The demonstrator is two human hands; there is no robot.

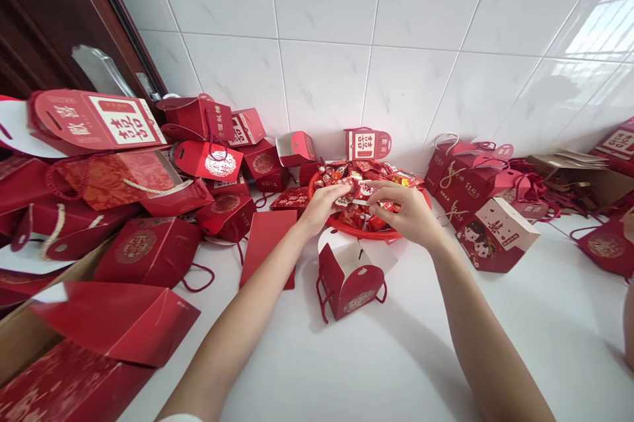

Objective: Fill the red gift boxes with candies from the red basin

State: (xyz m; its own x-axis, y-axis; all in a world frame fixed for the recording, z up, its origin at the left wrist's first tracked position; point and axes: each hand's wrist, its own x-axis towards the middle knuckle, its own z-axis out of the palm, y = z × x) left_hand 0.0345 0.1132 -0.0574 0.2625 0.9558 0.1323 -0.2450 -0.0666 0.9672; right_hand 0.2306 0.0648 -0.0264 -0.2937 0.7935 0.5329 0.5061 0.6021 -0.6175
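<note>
A round red basin [369, 232] filled with red-wrapped candies [396, 179] stands against the tiled wall. My left hand [321, 209] is over its left side, fingers closed on wrapped candy. From the right, my right hand [403, 209] reaches over the basin, thumb and fingers pinching a small red-and-white wrapped candy [363, 191] close to the left fingertips. Right below both hands sits a red gift box [354, 280] with its top open, white inside, with dark red cord handles. Exactly how many candies the left hand holds is hidden.
Many red gift boxes [146, 250] are piled at the left, some in a cardboard carton. More boxes [495, 234] stand right of the basin, with an open brown carton [569, 174] behind. A flat red piece [267, 247] lies left of the open box. Part of another person [629, 323] shows at the right edge.
</note>
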